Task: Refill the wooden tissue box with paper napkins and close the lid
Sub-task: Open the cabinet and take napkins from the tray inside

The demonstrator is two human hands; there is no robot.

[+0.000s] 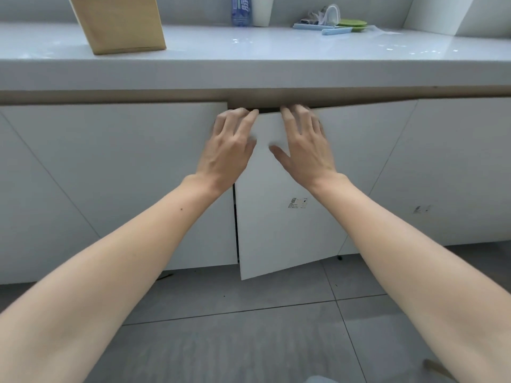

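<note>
The wooden tissue box (121,23) stands upright on the white countertop at the back left, its top cut off by the frame. Below the counter, a white cabinet door (279,217) is swung slightly ajar, with a dark gap along its left and top edges. My left hand (229,150) and my right hand (307,145) both lie on the upper part of this door, fingertips curled over its top edge just under the counter lip. No paper napkins are visible. The inside of the cabinet is hidden.
On the white countertop (276,48) at the back stand a blue water bottle (241,9) and a white cup (262,9). Further right lie blue tools, a cloth and a green plate (352,23). Shut cabinet doors flank the ajar one. Grey floor tiles (249,341) lie below.
</note>
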